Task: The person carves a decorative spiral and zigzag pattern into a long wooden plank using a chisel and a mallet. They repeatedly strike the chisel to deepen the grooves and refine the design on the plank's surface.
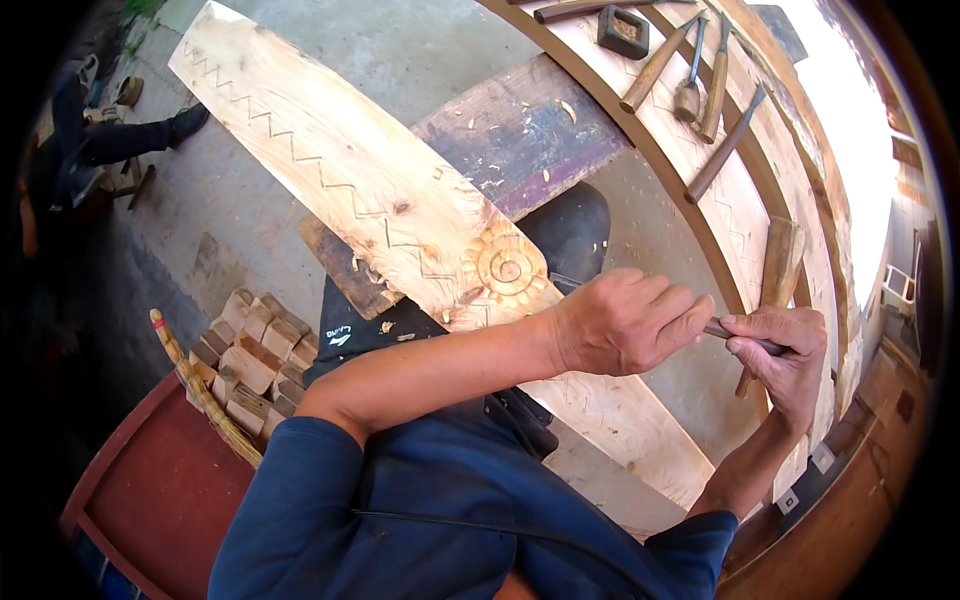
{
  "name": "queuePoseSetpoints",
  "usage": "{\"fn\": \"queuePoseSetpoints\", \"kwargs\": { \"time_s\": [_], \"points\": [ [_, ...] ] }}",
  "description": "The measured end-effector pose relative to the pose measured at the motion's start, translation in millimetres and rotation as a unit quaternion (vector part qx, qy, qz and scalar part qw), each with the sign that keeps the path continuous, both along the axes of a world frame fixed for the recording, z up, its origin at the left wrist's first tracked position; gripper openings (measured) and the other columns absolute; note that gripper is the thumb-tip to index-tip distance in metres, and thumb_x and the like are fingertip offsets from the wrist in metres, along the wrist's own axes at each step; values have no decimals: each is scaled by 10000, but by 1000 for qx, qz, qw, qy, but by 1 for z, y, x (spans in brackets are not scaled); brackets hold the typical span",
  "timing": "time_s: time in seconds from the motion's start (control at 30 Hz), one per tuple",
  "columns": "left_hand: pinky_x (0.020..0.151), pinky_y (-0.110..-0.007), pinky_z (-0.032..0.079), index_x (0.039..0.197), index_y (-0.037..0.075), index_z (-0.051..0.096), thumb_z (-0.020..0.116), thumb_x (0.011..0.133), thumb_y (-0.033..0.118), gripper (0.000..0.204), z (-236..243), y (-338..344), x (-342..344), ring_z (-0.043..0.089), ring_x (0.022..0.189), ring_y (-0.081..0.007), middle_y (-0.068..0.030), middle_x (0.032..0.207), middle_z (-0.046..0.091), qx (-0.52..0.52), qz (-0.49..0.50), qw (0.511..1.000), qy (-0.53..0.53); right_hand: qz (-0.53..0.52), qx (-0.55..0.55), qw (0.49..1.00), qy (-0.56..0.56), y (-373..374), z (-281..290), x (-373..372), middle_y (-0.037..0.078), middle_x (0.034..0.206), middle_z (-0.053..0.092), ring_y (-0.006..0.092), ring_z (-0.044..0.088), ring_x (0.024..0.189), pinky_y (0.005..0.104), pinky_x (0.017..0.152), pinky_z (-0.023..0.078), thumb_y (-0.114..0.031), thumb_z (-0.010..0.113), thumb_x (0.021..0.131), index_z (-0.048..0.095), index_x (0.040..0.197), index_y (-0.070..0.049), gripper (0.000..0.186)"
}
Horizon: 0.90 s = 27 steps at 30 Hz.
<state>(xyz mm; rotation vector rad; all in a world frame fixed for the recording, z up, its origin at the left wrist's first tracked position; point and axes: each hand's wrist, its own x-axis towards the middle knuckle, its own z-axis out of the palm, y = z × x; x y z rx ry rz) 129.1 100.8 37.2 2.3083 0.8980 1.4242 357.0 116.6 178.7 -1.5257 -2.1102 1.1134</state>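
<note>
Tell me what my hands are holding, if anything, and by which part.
A slim tool: your right hand has one end between thumb and fingers, and your left hand is closed around it farther along.

At near left, a woven strip (200, 392) separates a red panel (160, 490) from wooden blocks (250, 368). Another person's leg (130, 143) extends at far left. 2 white outlet plates (822, 458) sit at near right.

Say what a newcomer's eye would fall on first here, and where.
Probably the carved flower on the long pale board slanting across the middle. Next, perhaps, the person's left grip and right grip, closed on a slim tool right of the flower. Then the chisels lying at upper right.
</note>
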Motion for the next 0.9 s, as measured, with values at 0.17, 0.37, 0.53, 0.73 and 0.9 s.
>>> {"fn": "queuePoseSetpoints", "kwargs": {
  "time_s": [0.17,0.37,0.53,0.73,0.9],
  "points": [
    [535,-318,446,1207,60,704,772,925,287,369,2,2,-1,567,652,-152,-11,816,514,-24,-1,1000,-10,-6,-18,1000,-10,4,5,-9,92,681,729,101,590,500,257,471,380,-46,901,811,859,1035,8,235],
    [518,-323,440,1153,69,696,776,916,282,329,3,3,-2,567,629,-157,-11,773,476,-32,5,999,-16,7,-22,1000,-15,9,4,-9,95,679,724,99,577,504,260,476,375,-48,898,815,859,1043,9,238],
    [501,-324,430,1119,77,692,784,905,269,302,4,5,-1,560,614,-159,-8,754,462,-34,2,999,-25,6,-18,1000,-17,9,4,-11,93,678,726,97,587,509,256,479,383,-40,898,814,858,1038,14,234],
    [499,-331,433,1112,79,688,796,891,277,316,6,6,0,556,610,-163,-13,751,456,-35,5,999,-26,-1,-22,1000,-19,10,7,-12,94,679,727,92,598,516,252,481,391,-24,892,815,858,1025,17,217],
    [501,-338,435,1097,85,677,808,885,273,312,5,8,-1,563,606,-175,-20,753,467,-60,-4,998,-32,-6,-35,999,-17,15,8,-13,85,663,709,90,594,517,253,482,378,-17,880,817,859,1011,13,198]
  ]
}}
